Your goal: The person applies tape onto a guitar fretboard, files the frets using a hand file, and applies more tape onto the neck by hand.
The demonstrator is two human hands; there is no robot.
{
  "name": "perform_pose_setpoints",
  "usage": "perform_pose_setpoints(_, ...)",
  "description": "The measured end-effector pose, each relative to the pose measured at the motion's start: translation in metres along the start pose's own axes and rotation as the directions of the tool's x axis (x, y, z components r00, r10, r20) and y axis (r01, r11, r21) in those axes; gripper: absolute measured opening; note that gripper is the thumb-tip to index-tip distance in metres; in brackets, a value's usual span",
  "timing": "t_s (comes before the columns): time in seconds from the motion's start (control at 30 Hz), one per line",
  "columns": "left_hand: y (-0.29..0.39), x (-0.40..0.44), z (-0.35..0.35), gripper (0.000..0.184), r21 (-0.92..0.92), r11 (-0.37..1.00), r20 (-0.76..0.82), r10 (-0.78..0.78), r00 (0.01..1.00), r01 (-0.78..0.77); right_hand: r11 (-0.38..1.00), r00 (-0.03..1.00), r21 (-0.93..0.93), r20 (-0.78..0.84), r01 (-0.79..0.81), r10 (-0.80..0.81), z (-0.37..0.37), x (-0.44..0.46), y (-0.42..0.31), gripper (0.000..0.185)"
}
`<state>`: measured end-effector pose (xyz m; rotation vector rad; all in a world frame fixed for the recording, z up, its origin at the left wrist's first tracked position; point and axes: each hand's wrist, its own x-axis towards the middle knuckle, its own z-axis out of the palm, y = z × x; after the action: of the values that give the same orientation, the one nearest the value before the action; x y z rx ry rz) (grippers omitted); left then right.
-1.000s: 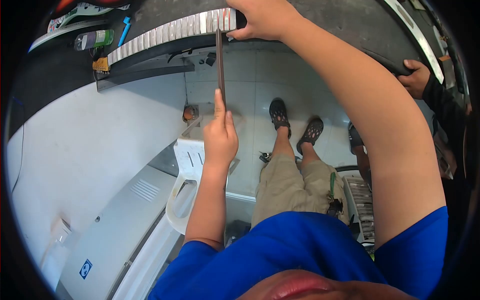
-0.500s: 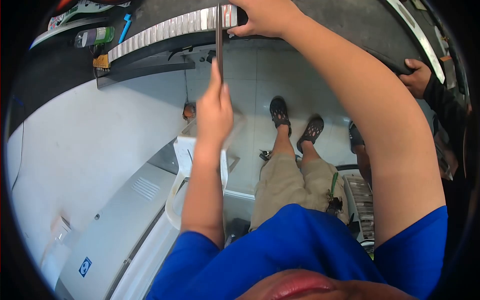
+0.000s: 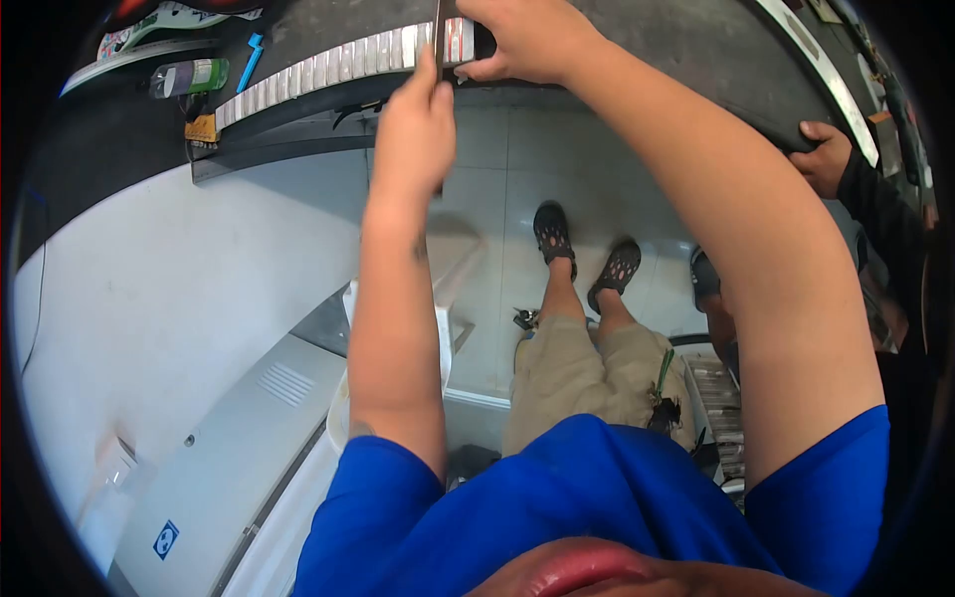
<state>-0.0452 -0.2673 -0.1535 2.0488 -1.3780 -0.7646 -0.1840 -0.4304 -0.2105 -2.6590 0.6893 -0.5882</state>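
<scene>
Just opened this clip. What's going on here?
A person in a blue shirt has a long, narrow file-like bar in the left hand. It extends across a curved row of silvery blocks, near the end where the right hand is placed. A bottle lies beyond the row's other end. At the right, another person's hand touches a dark edge.

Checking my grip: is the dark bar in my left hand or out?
In: your left hand grips the dark bar, forefinger along it.
</scene>
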Motion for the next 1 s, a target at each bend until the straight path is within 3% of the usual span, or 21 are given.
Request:
perform_pose_setpoints(0.03, 0.019, 0.005, -0.004, 0.060, -0.038, 0.990, 0.029, -0.136, 0.990, 0.137, 1.000, 1.000, 0.001, 0.001, -0.001, 0.001, 0.001, 0.001, 0.001, 0.031)
perform_pose_setpoints(0.07, 0.004, -0.010, -0.002, 0.060, 0.004, 0.999, -0.004, -0.049, 0.999, 0.049, 1.000, 1.000, 0.005, 0.006, 0.002, -0.002, 0.002, 0.004, 0.001, 0.030)
perform_pose_setpoints(0.13, -0.013, -0.060, 0.005, 0.061, 0.013, 1.000, -0.057, -0.023, 0.998, 0.023, 1.000, 1.000, 0.001, 0.006, 0.004, -0.004, 0.000, 0.004, -0.001, 0.030)
perform_pose_setpoints(0.17, -0.007, -0.099, 0.008, 0.062, -0.025, 0.994, -0.060, -0.110, 0.992, 0.109, 1.000, 1.000, 0.002, 0.006, 0.002, -0.002, 0.000, 0.002, 0.000, 0.030)
perform_pose_setpoints(0.27, -0.010, -0.132, 0.010, 0.057, -0.007, 0.988, -0.048, -0.153, 0.987, 0.153, 1.000, 1.000, 0.010, 0.006, -0.003, 0.003, -0.001, 0.003, 0.000, 0.029)
perform_pose_setpoints(0.3, -0.011, -0.132, 0.009, 0.057, 0.003, 0.989, -0.047, -0.150, 0.988, 0.151, 1.000, 1.000, 0.013, 0.007, 0.000, -0.001, 0.000, 0.003, -0.001, 0.029)
perform_pose_setpoints(0.37, -0.010, -0.051, 0.001, 0.056, 0.036, 0.999, -0.057, -0.026, 0.998, 0.028, 1.000, 1.000, 0.007, 0.001, 0.004, -0.004, -0.002, 0.004, -0.002, 0.028)
perform_pose_setpoints(0.43, -0.005, 0.004, -0.002, 0.062, 0.037, 0.999, 0.008, -0.008, 1.000, 0.008, 1.000, 1.000, 0.008, 0.001, 0.000, 0.000, -0.002, 0.003, -0.001, 0.028)
perform_pose_setpoints(0.47, 0.013, -0.001, -0.007, 0.062, 0.005, 0.985, 0.050, -0.172, 0.984, 0.172, 1.000, 1.000, 0.017, 0.007, -0.004, 0.004, 0.000, 0.003, -0.003, 0.027)
perform_pose_setpoints(0.6, -0.034, -0.129, 0.010, 0.064, -0.008, 0.994, -0.017, -0.108, 0.994, 0.108, 1.000, 1.000, 0.016, 0.001, -0.002, 0.002, -0.002, 0.004, -0.002, 0.026)
perform_pose_setpoints(0.7, -0.031, -0.140, 0.012, 0.063, 0.017, 0.996, -0.041, -0.090, 0.995, 0.090, 1.000, 1.000, 0.024, 0.004, -0.007, 0.007, -0.002, 0.002, -0.002, 0.026)
perform_pose_setpoints(0.83, -0.014, -0.009, -0.003, 0.058, 0.060, 0.997, -0.036, 0.050, 0.998, -0.048, 1.000, 1.000, 0.011, -0.008, -0.010, 0.010, -0.005, 0.002, -0.001, 0.025)
perform_pose_setpoints(0.9, -0.008, 0.015, -0.011, 0.058, -0.127, 0.989, -0.030, -0.082, 0.996, 0.077, 1.000, 1.000, 0.009, -0.005, -0.013, 0.013, -0.004, 0.004, -0.002, 0.024)
perform_pose_setpoints(0.93, -0.009, 0.013, -0.017, 0.059, -0.259, 0.965, -0.051, -0.069, 0.996, 0.054, 1.000, 1.000, 0.006, -0.003, -0.012, 0.012, -0.003, 0.003, -0.002, 0.024)
perform_pose_setpoints(1.0, -0.009, -0.011, -0.027, 0.060, -0.309, 0.949, -0.120, -0.106, 0.987, 0.065, 1.000, 1.000, 0.004, 0.001, -0.010, 0.010, -0.001, 0.004, -0.006, 0.023)
